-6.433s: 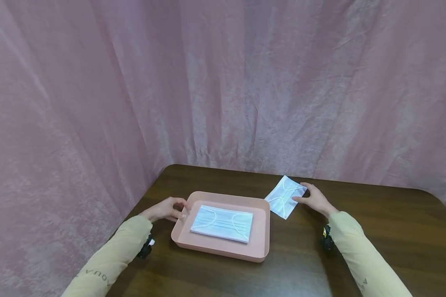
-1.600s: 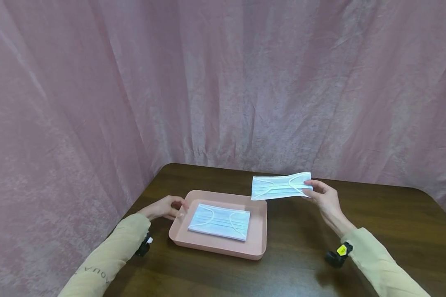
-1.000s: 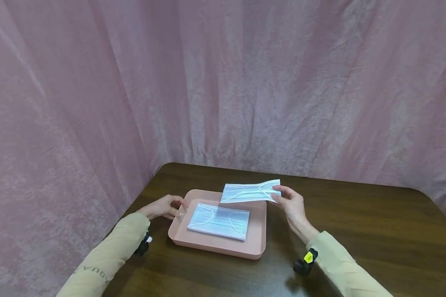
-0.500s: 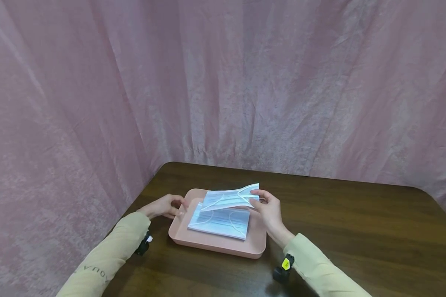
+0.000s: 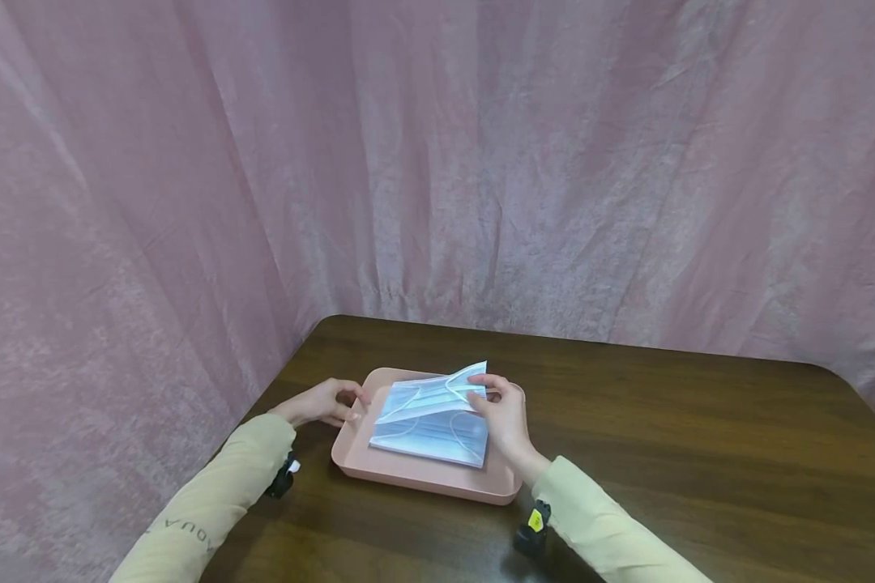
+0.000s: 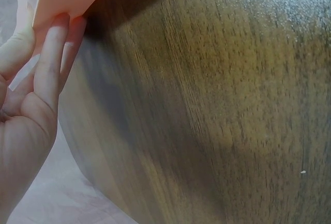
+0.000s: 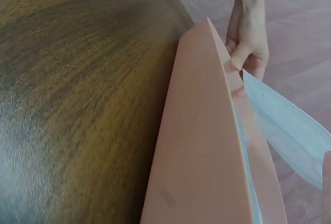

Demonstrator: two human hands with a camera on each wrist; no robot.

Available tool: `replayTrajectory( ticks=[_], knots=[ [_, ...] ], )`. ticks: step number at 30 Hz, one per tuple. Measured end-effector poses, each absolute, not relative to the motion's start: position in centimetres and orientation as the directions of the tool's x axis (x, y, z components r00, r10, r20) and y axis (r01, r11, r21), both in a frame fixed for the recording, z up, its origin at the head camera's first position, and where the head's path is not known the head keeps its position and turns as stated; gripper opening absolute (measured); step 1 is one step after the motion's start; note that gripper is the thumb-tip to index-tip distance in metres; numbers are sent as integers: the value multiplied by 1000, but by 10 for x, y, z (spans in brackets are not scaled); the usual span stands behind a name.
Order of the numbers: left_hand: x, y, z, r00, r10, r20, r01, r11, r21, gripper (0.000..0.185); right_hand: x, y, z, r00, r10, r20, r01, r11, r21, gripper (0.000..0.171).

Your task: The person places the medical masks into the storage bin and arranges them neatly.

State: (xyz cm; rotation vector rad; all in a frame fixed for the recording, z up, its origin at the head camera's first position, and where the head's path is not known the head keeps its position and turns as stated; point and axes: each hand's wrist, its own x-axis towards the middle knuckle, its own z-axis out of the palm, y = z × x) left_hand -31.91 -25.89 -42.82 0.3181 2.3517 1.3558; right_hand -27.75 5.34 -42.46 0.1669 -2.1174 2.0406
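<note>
A pink tray (image 5: 423, 483) stands on the table, and a stack of light-blue face masks (image 5: 433, 444) lies inside it. My left hand (image 5: 324, 402) pinches the tray's left wall, thumb on the inner side; in the left wrist view its fingers (image 6: 50, 61) lie against the outer face. Between thumb and fingers my right hand (image 5: 506, 417) pinches the right end of a single face mask (image 5: 424, 397). That mask tilts over the back part of the stack, its right end raised. Whether its left end touches the stack, I cannot tell. In the right wrist view the mask (image 7: 289, 125) hangs above the tray wall (image 7: 199, 110).
The dark wooden table (image 5: 663, 437) extends to the right of the tray. A pink curtain (image 5: 437, 162) hangs behind and left of it. Each wrist wears a small black camera, the right one (image 5: 531, 530) close above the table.
Earlier the single mask lay on the table right of the tray. My right hand has lifted it and carried it left over the stack. My left hand stays at the tray.
</note>
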Motion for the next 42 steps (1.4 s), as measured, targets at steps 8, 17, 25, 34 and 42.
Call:
replayTrajectory(
  ticks=[8, 17, 25, 34, 42],
  knots=[
    [-319, -261, -430, -889, 400, -223, 2, 490, 872, 29, -275, 46, -430, -978, 41, 203, -197, 117, -973, 20],
    [-320, -261, -430, -886, 414, -211, 12, 475, 880, 30, -271, 47, -434, -964, 5, 265, -261, 147, -954, 17],
    [-320, -261, -429, -888, 411, -207, 19, 482, 876, 29, -269, 55, -433, -972, -59, 227, -233, 116, -966, 16],
    [-319, -261, -429, -890, 408, -202, 21, 479, 877, 29, -270, 62, -434, -978, -76, 194, -204, 153, -967, 16],
    [-320, -261, -430, -893, 404, -199, 25, 485, 874, 29, -271, 65, -438, -986, -69, 154, -163, 141, -977, 15]
  ],
)
